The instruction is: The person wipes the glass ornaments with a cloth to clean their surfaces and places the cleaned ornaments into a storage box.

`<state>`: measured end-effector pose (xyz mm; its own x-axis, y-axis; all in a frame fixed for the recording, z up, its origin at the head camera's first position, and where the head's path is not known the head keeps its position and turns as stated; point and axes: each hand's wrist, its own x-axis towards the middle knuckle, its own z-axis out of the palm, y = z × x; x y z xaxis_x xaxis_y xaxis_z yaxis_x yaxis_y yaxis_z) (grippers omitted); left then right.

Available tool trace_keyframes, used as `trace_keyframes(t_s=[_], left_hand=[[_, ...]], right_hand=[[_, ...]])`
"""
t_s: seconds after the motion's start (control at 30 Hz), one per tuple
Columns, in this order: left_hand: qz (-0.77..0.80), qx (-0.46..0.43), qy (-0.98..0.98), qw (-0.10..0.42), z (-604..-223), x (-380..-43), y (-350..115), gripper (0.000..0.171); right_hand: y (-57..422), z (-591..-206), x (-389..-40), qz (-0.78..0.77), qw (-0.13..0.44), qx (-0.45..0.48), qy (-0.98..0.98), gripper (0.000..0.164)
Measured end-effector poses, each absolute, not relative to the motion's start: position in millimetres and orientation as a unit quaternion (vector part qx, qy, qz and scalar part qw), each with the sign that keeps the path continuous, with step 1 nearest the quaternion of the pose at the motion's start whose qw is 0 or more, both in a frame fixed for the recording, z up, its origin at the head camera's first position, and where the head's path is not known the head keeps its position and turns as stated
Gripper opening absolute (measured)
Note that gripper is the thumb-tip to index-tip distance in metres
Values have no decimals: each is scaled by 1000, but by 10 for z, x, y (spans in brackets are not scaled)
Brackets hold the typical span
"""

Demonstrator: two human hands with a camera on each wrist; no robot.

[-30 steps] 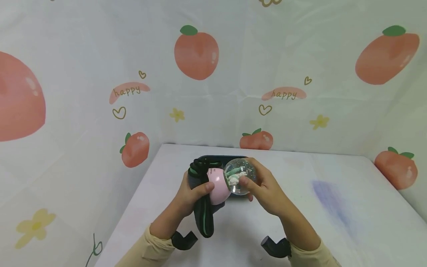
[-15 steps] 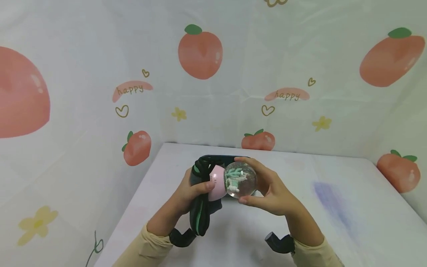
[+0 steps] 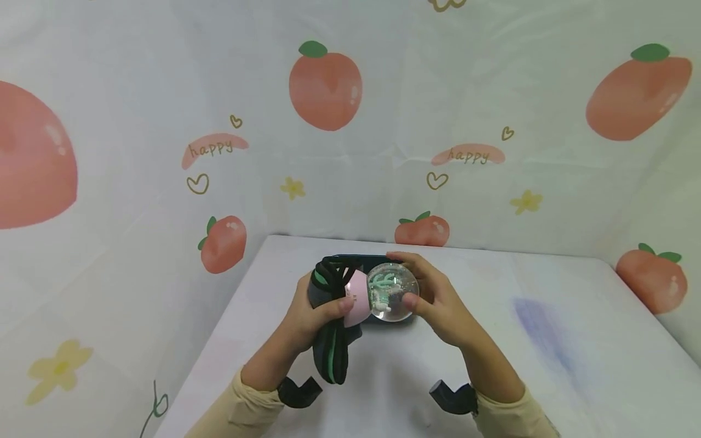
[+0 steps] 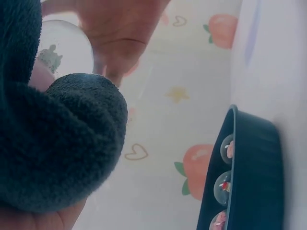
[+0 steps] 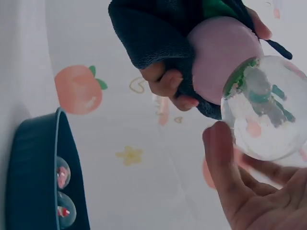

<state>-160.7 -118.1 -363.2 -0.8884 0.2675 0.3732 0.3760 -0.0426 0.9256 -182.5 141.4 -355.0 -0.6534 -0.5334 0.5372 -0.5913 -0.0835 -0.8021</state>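
Note:
A snow globe (image 3: 395, 295) with a pink base (image 3: 358, 298) lies sideways between my hands, above the table. Green cactus shapes and a white figure show inside its clear ball. My left hand (image 3: 309, 313) grips the base, thumb on the pink side, with a dark fuzzy cloth (image 4: 62, 143) bunched around it. A black strap with a green stripe (image 3: 331, 353) hangs down from that bundle. From the other side my right hand (image 3: 443, 307) holds the ball, thumb on the near face and fingers behind it. Part of the base is hidden by the cloth.
Behind the hands stands a dark blue tray (image 4: 259, 167) on the white table (image 3: 471, 286). Several small clear balls with pink and red figures (image 4: 223, 188) sit in it. A fruit-patterned cloth (image 3: 383, 91) hangs behind and to the side.
The snow globe has turned about its long axis, so its figures show from another side. My right thumb shifted to the ball's lower edge, then back onto its face. The left grip stays.

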Motion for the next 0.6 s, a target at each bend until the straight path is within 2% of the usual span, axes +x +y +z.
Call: trace_keyframes(t_s=[0.13,0.27,0.43,0.6], left_hand=[[-680,-227,-696,28,-3654,-1603,-1173,57],[-687,-214,-695,-6,-3675,-1614,-1174,62],[-713,-202,-670,-46,-3676,-1639,-1174,60],[-725,-206,-656,-54,-3667,-1662,-1186,46]], right_hand=[[1397,-3556,-1809,615,13,375,-694,40],[1398,-3539,-1797,633,-9,369,-680,35],[1406,-3531,-1790,635,-24,389,-667,56],[1396,-3550,-1796,589,41,443,-675,80]])
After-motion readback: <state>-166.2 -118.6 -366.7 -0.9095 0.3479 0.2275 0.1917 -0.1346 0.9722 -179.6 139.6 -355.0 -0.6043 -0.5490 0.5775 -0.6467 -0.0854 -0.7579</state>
